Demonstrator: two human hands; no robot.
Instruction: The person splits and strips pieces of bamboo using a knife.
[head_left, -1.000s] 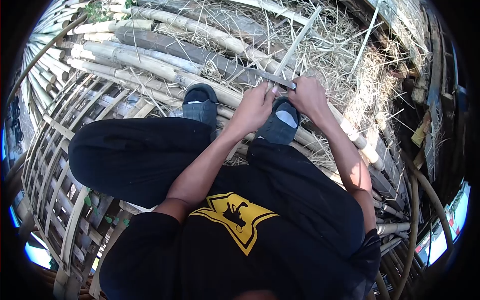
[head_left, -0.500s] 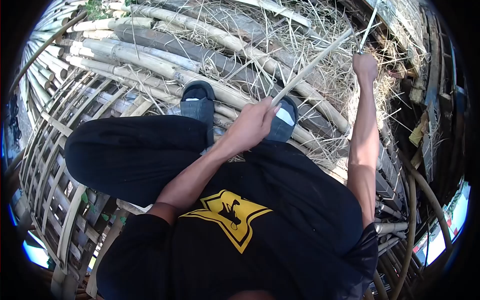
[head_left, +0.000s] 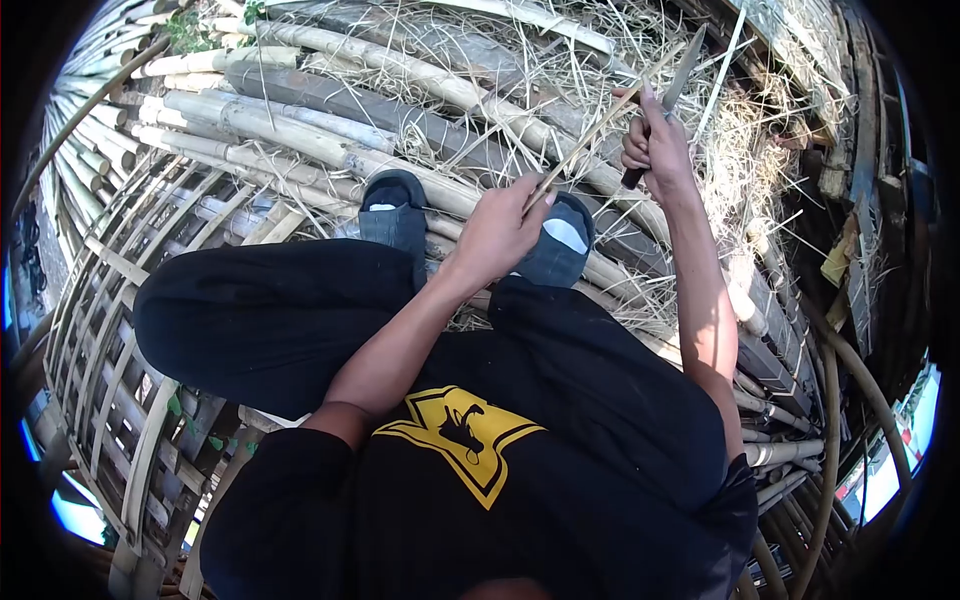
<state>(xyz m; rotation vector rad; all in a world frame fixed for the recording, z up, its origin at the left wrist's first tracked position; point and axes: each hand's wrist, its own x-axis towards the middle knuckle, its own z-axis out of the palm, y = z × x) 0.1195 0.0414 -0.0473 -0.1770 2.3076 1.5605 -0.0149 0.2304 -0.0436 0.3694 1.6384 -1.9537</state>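
Between the thumb and fingers of my left hand (head_left: 503, 230), the near end of a thin bamboo strip (head_left: 595, 128) is pinched above my sandal (head_left: 562, 245). The strip slants up and to the right. Near its far end, my right hand (head_left: 660, 150) is wrapped round the dark handle of a knife (head_left: 685, 72), with the blade pointing up and away. My right thumb and index finger are close to the strip; whether they touch it is hard to tell.
Bamboo poles (head_left: 300, 140) and a dark beam (head_left: 400, 122) lie across the ground under my feet. Shavings (head_left: 740, 180) are scattered ahead and to the right. A woven bamboo lattice (head_left: 120, 350) stands at the left, and curved poles (head_left: 830, 440) rise at the right.
My right hand has come back from the far right toward the strip, with the knife now pointing up. The strip has turned and shows a narrower side. My left hand has stayed nearly in place.
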